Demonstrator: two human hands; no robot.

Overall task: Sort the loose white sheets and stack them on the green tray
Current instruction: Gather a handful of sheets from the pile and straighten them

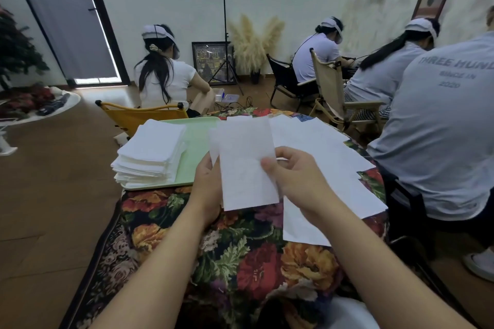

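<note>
Both forearms reach over the floral worktop (240, 262); the left hand (207, 189) and right hand (294, 181) each pinch a white sheet (246, 163) held upright between them, grip clamped on its edges. Loose sheets (328, 168) lie just right; a stack (152, 152) sits on the green tray (197, 149)

- The sheet (247, 165) I had in my hands looked like thin matt paper, a bit fibrous, tissue-like.
- The stack (149, 153) looked like the same soft matt stuff.
- The green tray (197, 149) was smooth plastic with a slight sheen.
- The tablecloth (240, 262) was woven floral cloth, matt.
- The floor (53, 195) looked like wood, matt brown.
</note>
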